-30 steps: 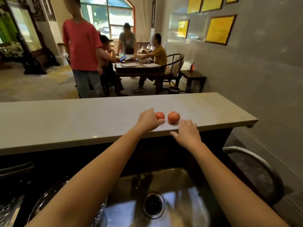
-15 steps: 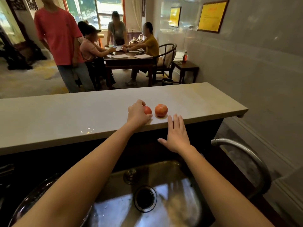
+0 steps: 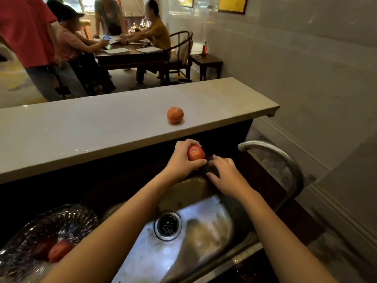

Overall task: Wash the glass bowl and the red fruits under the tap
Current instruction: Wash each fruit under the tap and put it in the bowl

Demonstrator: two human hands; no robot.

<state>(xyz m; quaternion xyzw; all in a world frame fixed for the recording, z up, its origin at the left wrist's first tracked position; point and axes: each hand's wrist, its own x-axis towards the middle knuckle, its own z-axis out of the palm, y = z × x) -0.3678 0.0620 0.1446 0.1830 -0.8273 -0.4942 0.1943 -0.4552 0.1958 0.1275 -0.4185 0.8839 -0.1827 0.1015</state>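
Red fruit, smooth and round, is off the counter now and wrapped in my left hand, fingers curled around it above the far end of the steel sink. A second ago that hand was only touching it up on the pale stone counter, where its bigger twin sits alone. My right hand has dropped from the ledge, fingers bent over a dark knob just beside the fruit; whether they clasp it I cannot tell. Curved metal tap arches on the right. Ribbed glass bowl lower left holds more red fruit.
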